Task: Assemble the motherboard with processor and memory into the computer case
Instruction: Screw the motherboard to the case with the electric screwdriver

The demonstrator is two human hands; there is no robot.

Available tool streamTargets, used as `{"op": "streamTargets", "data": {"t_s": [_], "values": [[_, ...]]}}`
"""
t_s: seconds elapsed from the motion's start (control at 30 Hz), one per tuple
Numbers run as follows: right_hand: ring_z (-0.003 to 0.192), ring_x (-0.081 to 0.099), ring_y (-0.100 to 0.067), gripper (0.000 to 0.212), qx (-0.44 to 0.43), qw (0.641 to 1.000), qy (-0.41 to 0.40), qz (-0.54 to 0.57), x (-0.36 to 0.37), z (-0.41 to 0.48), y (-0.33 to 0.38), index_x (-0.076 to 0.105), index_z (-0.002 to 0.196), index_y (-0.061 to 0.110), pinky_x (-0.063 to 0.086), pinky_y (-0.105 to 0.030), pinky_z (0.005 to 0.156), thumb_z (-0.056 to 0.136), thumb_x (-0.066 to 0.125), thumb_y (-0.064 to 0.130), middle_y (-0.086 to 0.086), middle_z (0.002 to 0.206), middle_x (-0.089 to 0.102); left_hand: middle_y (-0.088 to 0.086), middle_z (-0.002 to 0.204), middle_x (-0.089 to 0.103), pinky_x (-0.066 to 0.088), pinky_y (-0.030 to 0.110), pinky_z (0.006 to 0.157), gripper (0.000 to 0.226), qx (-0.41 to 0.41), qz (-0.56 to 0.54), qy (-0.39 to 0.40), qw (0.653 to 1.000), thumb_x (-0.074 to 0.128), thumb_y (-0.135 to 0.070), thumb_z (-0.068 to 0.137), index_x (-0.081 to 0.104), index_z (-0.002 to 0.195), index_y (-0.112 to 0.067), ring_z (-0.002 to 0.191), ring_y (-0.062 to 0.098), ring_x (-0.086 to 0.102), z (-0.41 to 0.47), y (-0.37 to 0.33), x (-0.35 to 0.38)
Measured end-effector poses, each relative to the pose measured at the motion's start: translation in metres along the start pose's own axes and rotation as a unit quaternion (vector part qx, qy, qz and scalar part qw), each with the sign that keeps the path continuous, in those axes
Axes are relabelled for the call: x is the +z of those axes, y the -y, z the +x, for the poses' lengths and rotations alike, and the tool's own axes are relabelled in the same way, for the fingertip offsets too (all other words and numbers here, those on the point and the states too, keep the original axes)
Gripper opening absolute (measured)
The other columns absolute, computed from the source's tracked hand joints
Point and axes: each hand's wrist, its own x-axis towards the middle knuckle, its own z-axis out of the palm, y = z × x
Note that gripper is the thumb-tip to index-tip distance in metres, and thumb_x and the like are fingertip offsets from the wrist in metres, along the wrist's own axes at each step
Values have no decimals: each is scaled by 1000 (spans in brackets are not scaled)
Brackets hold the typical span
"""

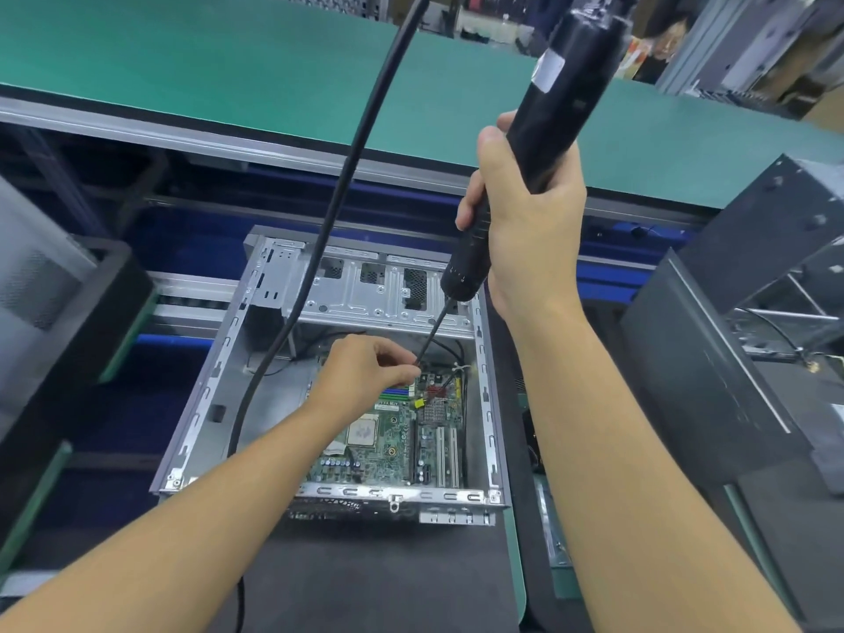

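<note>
Green bench [192, 57], open case [486, 395], right hand [525, 221] gripping screwdriver [548, 116]

A dark work mat [365, 577] with a green edge carries the open computer case [196, 395], which lies flat at its centre. At 3 o'clock from the case, a dark cabinet [685, 381] sits just beside it. A black mesh-fronted cabinet [68, 312] stands at 9 o'clock. At 12 o'clock runs a green-topped bench [228, 70].
</note>
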Motion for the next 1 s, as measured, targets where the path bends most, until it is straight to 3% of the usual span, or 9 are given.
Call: {"op": "streamTargets", "data": {"t_s": [0.1,0.33,0.47,0.6,0.67,0.8,1.0], "values": [[53,54,-19,19,8,1000,-6,5,-2,2,-5,56,99,18,50,-32,58,89,67,30,0,67,56,-25,71,70,47,3,62,17,8,-21,-4,1000,85,-29,73,71,70,-38,70,-7,66,2,3,5],[54,54,-21,17,21,999,-27,13,-9,6,-13,55,100,15,50,-32,58,92,67,26,-6,68,56,-13,69,72,56,19,71,15,8,-52,-9,999,85,-25,74,71,74,-30,68,3,70,4,11,16],[54,52,-20,16,30,999,-34,17,-11,7,-17,54,100,12,50,-33,57,93,66,21,-8,70,53,-22,68,67,49,7,65,22,59,11,-39,997,83,-27,76,65,74,-38,70,-7,64,0,13,22],[53,53,-21,13,30,999,-29,23,-12,6,-24,55,100,14,50,-34,59,94,65,20,-5,66,54,-17,72,67,49,6,70,31,100,-12,-64,993,82,-19,77,68,100,-34,74,-4,65,1,20,22],[53,53,-22,13,39,999,-22,22,-12,4,-30,55,101,15,50,-35,58,94,65,20,-5,67,54,-17,74,67,49,6,74,43,132,15,-36,990,82,-16,76,66,113,-31,75,-3,65,3,24,20],[54,54,-22,13,54,999,2,8,-11,1,-46,56,97,17,50,-35,57,92,66,23,-4,68,56,-20,74,62,46,9,68,22,166,132,29,977,82,-22,78,63,88,-27,70,-5,61,10,31,22],[54,54,-23,18,95,994,55,-13,-16,-8,-80,55,98,14,50,-34,58,92,66,26,-10,68,55,-16,70,62,43,11,58,23,140,237,170,946,79,-30,79,56,75,-31,64,-7,56,29,39,34]]}}
